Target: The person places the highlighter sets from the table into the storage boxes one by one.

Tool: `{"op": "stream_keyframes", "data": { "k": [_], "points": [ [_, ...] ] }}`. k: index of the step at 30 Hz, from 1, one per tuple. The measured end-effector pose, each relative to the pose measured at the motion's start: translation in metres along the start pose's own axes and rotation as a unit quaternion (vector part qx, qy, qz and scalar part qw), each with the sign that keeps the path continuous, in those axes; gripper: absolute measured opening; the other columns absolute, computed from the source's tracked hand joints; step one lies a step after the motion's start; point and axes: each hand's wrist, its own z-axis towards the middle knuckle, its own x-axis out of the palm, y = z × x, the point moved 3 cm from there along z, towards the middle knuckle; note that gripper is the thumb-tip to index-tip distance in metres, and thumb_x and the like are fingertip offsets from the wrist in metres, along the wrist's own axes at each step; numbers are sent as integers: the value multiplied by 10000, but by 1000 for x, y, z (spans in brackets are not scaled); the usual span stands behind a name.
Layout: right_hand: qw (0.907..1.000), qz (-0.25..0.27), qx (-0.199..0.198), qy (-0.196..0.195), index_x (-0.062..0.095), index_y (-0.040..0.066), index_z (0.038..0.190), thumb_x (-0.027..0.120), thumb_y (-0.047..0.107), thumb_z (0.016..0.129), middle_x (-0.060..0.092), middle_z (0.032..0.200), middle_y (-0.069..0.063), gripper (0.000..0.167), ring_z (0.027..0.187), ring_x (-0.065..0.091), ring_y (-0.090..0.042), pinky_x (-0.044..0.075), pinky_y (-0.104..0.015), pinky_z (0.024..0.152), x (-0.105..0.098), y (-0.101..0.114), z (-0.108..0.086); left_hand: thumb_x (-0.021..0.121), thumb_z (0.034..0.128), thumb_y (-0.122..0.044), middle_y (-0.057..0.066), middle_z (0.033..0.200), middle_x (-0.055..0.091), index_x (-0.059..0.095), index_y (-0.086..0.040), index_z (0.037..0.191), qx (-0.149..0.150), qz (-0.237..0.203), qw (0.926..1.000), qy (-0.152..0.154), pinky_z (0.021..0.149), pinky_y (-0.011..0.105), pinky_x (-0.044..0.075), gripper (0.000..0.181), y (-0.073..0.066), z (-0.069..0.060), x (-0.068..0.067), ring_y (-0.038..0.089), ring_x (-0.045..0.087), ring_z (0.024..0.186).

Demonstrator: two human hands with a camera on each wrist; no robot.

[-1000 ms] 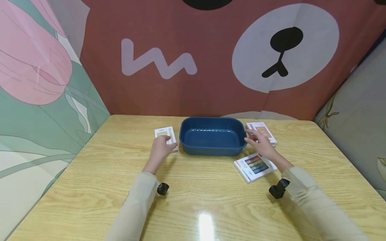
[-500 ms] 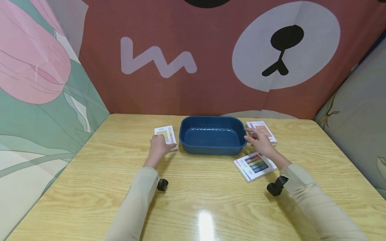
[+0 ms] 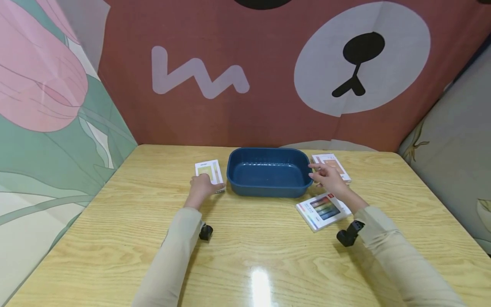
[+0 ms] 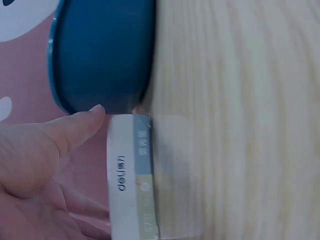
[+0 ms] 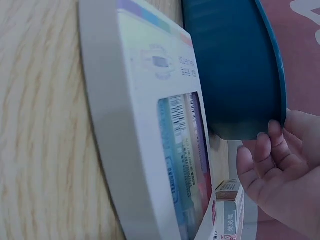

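Observation:
My left hand (image 3: 201, 186) is over the near end of a white and yellow-green flat box (image 3: 212, 167). Its thumb (image 4: 82, 125) stretches towards the blue tub's end, and its fingers reach beside the box (image 4: 125, 175), their tips partly hidden. Whether they press on the box, I cannot tell. My right hand (image 3: 331, 181) is at the right end of the deep blue tub (image 3: 270, 192), loosely bent fingertips (image 5: 263, 142) against or close to the outer wall below the rim. The tub holds nothing visible.
A white box with a window showing coloured sticks (image 3: 325, 211) lies below my right wrist. Behind the right hand lies another white box with a pinkish-orange panel (image 3: 333, 162). All rest on a wooden table (image 3: 245, 238) before a printed cloth backdrop (image 3: 268, 115).
My left hand has lowered and settled over the near end of the left box. My right hand stays by the tub's right end, barely moved. The tub and boxes keep their places.

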Motion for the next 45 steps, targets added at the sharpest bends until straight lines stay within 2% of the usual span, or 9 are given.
{"op": "stream_keyframes", "data": {
  "k": [3,7,11,14,18,25,27,35,45],
  "points": [
    [9996,250,119,46,434,-134,1229,513,16,897,526,715,-155,372,599,492,-164,463,-269,534,0,-2,0,663,758,-455,320,1003,502,544,53,713,-5,212,9998,7,817,467,387,524,0,1,1,460,442,994],
    [9988,407,234,101,416,-131,1247,513,30,901,531,709,-95,393,618,499,-170,461,-261,535,0,-2,0,667,744,-471,327,1010,481,547,142,921,-86,245,9997,-32,765,447,408,650,1,2,2,422,443,967],
    [9985,457,294,98,408,-128,1256,514,35,902,545,717,-67,403,633,515,-189,467,-268,542,-1,-2,0,675,733,-472,350,1067,460,403,221,1154,-257,71,9996,-72,770,455,417,856,1,3,4,429,422,1001],
    [9980,506,357,114,405,-120,1262,511,33,903,544,718,-57,404,634,519,-190,464,-275,546,-1,-3,1,677,727,-467,362,1104,444,257,244,1246,-368,-22,9992,-132,794,466,411,976,1,4,5,442,410,1029],
    [9976,528,405,177,402,-113,1266,513,41,904,538,697,-35,410,625,522,-183,450,-276,545,0,-3,1,665,733,-461,384,1130,424,154,247,1283,-431,25,9987,-261,818,478,403,1032,1,4,7,463,405,1054],
    [9982,319,468,174,408,-105,1269,514,58,907,545,683,-29,410,632,527,-194,442,-283,552,0,-1,2,641,756,-459,385,1080,450,142,253,1284,-329,479,9975,-403,827,458,402,1018,-2,4,5,451,458,1018],
    [9983,279,481,175,409,-104,1269,512,55,908,546,681,-29,408,635,529,-198,444,-286,555,0,0,1,655,748,-457,387,1076,444,142,248,1288,-344,451,9975,-424,830,461,402,1026,-2,4,5,451,461,1012],
    [9986,157,496,125,421,-102,1262,514,45,903,543,666,-7,398,644,535,-226,455,-304,563,0,0,2,728,687,-432,380,1135,342,38,156,1358,-653,-90,9966,-504,800,456,421,1128,0,6,6,434,436,1010],
    [9984,22,529,174,411,-98,1275,521,68,905,553,701,-82,420,654,532,-235,456,-315,581,-1,2,1,749,657,-439,397,1201,308,60,151,1357,-638,-476,9963,-319,882,491,362,1146,9,8,2,473,379,1090]
  ]
}}
